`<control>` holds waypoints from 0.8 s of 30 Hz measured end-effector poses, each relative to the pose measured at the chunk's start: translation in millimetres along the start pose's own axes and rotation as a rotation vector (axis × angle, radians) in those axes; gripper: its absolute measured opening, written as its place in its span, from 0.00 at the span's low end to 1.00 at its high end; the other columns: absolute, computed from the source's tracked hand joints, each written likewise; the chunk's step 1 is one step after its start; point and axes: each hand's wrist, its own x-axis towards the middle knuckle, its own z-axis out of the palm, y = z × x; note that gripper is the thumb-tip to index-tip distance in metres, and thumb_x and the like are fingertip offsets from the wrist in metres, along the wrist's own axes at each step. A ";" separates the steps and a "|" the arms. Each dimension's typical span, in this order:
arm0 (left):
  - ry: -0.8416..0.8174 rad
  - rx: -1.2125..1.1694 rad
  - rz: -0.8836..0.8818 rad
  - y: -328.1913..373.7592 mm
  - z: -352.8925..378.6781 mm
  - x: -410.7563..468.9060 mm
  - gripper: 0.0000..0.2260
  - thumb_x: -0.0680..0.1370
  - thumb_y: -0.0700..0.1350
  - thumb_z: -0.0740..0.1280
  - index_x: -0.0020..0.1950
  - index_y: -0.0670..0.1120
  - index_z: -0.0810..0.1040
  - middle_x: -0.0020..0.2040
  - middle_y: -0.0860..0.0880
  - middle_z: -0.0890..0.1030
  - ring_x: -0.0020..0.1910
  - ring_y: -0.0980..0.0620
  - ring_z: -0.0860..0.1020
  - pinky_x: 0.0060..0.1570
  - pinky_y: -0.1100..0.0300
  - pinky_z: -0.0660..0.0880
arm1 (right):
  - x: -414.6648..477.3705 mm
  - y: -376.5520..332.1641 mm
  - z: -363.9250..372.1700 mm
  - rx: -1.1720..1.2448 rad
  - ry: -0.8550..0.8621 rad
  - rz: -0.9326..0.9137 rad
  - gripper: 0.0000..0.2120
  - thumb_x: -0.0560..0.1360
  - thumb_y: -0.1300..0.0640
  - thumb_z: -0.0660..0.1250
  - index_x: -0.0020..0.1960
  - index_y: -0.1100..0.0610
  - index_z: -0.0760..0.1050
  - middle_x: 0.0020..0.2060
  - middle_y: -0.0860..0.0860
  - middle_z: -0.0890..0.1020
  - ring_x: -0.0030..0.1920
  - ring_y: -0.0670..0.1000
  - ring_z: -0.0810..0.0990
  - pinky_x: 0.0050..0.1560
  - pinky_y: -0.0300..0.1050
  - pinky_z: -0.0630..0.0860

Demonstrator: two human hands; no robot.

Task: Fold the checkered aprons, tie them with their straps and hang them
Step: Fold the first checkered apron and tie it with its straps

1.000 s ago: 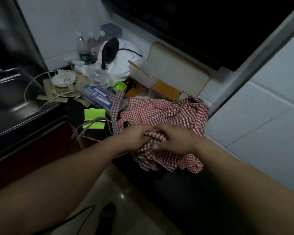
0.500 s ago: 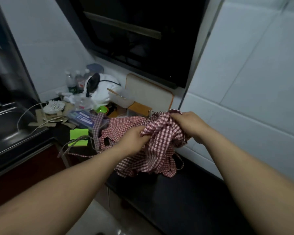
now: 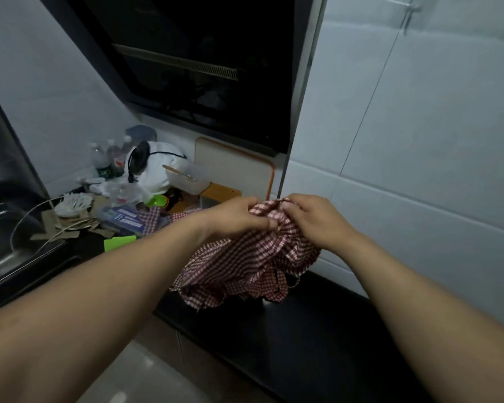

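A red-and-white checkered apron [image 3: 245, 263] hangs bunched above the black counter [image 3: 317, 330], lifted by its top edge. My left hand [image 3: 236, 216] grips the cloth's upper edge from the left. My right hand [image 3: 314, 219] pinches the same edge right beside it, the two hands almost touching. The apron's lower folds and a dark strap loop [image 3: 291, 282] droop onto the counter. More checkered cloth [image 3: 154, 218] lies behind my left forearm, partly hidden. A wall hook [image 3: 409, 13] sits high on the white tiles at the upper right.
Clutter fills the counter's far left: bottles [image 3: 108, 158], a white bundle [image 3: 157, 167], a green bowl [image 3: 157, 200], a blue box [image 3: 122, 216], cardboard pieces [image 3: 58, 225], a green note [image 3: 118, 242]. A cutting board [image 3: 233, 167] leans on the wall under a dark hood [image 3: 201, 68]. A steel sink [image 3: 0, 237] lies at left.
Both hands have raised the apron off the counter and come close together at its top edge. The view has tilted upward, showing the hood and the tiled wall.
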 end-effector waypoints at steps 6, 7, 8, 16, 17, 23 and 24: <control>0.059 -0.078 0.031 -9.3 1.3 0.1 0.08 0.84 0.50 0.67 0.55 0.48 0.85 0.50 0.50 0.88 0.52 0.49 0.86 0.62 0.47 0.80 | -15.1 -6.5 -26.3 0.206 0.081 0.256 0.12 0.84 0.49 0.63 0.60 0.52 0.82 0.55 0.47 0.85 0.57 0.49 0.81 0.57 0.45 0.74; 0.067 -0.075 0.041 -5.3 -0.5 0.1 0.11 0.85 0.52 0.66 0.56 0.47 0.85 0.50 0.50 0.88 0.52 0.50 0.86 0.62 0.49 0.80 | -17.1 -10.1 -29.0 0.195 0.041 0.227 0.13 0.81 0.50 0.68 0.64 0.50 0.79 0.58 0.46 0.83 0.59 0.48 0.81 0.60 0.45 0.74; 0.070 -0.051 0.064 -1.5 -2.4 1.9 0.14 0.85 0.54 0.65 0.56 0.47 0.85 0.51 0.51 0.88 0.52 0.51 0.86 0.61 0.50 0.80 | -18.8 -15.2 -29.4 0.194 -0.010 0.193 0.21 0.77 0.50 0.73 0.69 0.48 0.75 0.61 0.44 0.82 0.61 0.46 0.80 0.62 0.44 0.74; 0.041 0.259 0.286 9.4 -19.2 2.4 0.04 0.82 0.52 0.71 0.53 0.53 0.84 0.50 0.56 0.87 0.48 0.58 0.84 0.47 0.62 0.78 | -13.9 -41.3 -13.6 0.106 0.248 0.258 0.08 0.78 0.62 0.64 0.47 0.56 0.81 0.45 0.52 0.86 0.47 0.55 0.83 0.47 0.48 0.75; 0.016 0.364 0.292 3.5 -25.6 1.8 0.06 0.82 0.51 0.71 0.56 0.53 0.84 0.52 0.56 0.86 0.50 0.55 0.83 0.49 0.60 0.78 | -14.9 -42.1 -21.9 0.163 0.308 0.324 0.08 0.78 0.63 0.63 0.44 0.59 0.80 0.41 0.54 0.86 0.44 0.57 0.83 0.45 0.48 0.75; 0.055 0.404 0.218 -14.0 -43.0 3.0 0.03 0.82 0.48 0.71 0.53 0.54 0.84 0.44 0.58 0.84 0.47 0.54 0.82 0.45 0.60 0.77 | -50.9 -39.1 -112.7 0.182 0.818 0.481 0.10 0.79 0.60 0.60 0.45 0.62 0.78 0.38 0.54 0.82 0.40 0.53 0.77 0.38 0.43 0.71; 0.064 0.360 0.222 -6.5 -41.9 3.2 0.02 0.82 0.48 0.70 0.52 0.54 0.83 0.45 0.58 0.84 0.46 0.56 0.81 0.44 0.61 0.76 | -59.2 -38.1 -124.9 0.195 0.867 0.493 0.11 0.78 0.58 0.60 0.46 0.62 0.78 0.40 0.55 0.83 0.42 0.54 0.78 0.40 0.46 0.72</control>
